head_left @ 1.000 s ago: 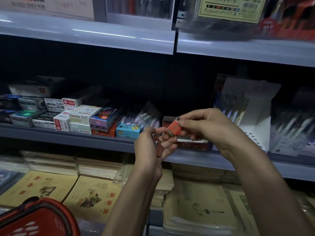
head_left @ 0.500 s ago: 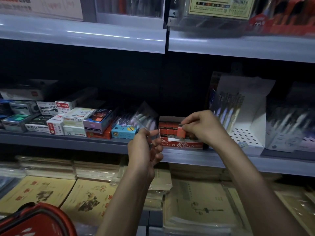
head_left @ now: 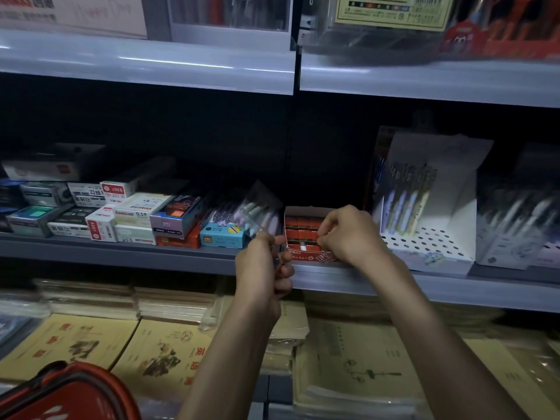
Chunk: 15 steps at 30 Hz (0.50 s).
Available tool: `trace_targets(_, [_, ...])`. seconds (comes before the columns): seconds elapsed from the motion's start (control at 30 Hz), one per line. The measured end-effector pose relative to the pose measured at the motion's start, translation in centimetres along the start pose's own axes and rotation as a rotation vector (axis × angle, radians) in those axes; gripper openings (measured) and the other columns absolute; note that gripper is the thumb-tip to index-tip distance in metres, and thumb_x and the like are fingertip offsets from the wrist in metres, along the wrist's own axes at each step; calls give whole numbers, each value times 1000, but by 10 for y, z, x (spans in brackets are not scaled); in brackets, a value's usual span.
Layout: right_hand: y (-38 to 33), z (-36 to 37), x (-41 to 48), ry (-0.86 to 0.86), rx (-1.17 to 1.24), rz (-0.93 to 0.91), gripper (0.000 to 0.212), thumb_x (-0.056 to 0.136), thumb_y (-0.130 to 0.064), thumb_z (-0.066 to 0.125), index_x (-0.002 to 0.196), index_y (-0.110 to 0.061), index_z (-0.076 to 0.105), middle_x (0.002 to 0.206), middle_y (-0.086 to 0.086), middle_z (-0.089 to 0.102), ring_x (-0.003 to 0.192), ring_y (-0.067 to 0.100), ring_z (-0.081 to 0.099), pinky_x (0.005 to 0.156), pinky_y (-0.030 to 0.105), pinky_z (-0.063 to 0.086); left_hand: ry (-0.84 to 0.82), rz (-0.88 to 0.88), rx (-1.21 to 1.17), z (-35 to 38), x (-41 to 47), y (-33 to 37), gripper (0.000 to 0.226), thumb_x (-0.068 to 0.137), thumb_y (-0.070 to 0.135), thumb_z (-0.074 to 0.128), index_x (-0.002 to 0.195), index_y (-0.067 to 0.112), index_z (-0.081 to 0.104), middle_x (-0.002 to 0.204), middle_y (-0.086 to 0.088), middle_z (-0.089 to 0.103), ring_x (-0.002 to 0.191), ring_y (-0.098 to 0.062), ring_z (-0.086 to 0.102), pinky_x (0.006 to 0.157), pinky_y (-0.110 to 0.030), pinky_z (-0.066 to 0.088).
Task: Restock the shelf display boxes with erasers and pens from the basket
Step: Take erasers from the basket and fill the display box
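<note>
**Erasers in the red display box, both hands at the shelf**

We saw the red erasers packed in rows inside the open red-and-white display box, which stood at the front edge of the grey middle shelf. The right hand reached into the box's right side with its fingers curled and bunched down onto the erasers; we could not tell whether they pinched one or only pressed on it. The left hand hovered just in front of the box's left corner, its fingers curled round a small reddish item that was mostly hidden. Just right of the box stood a white perforated pen box with pens upright in it; to the left lay a blue carton. Yellow notebooks were stacked below, and the red basket sat at the lower left.
</note>
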State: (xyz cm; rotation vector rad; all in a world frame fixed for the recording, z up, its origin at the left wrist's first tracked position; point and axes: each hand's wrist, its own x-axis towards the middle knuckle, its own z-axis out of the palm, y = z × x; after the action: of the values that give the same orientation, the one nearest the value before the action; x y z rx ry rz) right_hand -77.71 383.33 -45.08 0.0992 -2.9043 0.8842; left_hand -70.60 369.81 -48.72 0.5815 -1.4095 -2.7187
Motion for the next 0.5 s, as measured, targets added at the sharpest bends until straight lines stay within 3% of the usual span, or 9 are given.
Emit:
trace_targets(0.23, [-6, -5, -7, -49, 67, 19, 11, 90, -10, 75, 81, -18, 77, 85, -3, 72, 84, 10, 66, 77, 29, 52, -3, -32, -1, -2, -1, 1, 30, 102, 25, 46, 119, 8, 64, 67, 1, 49, 47, -8, 37, 33, -17, 23])
trace_targets(0.4, [-8, -13, -12, 0, 103, -19, 21, 93, -7, 70, 84, -24, 75, 101, -1, 73, 96, 17, 68, 73, 28, 57, -16, 31, -133, -1, -9, 10, 64, 106, 57, 34, 116, 6, 71, 63, 1, 48, 48, -8, 35, 34, -17, 21])
trace_targets(0.5, [-19, -31, -22, -34, 304, -128, 17, 92, -13, 73, 85, -27, 79, 92, -6, 76, 91, 13, 71, 75, 28, 58, -144, 37, -220, 2, -16, 15, 80, 101, 71, 30, 120, 5, 71, 65, -1, 46, 49, -9, 33, 35, -17, 18])
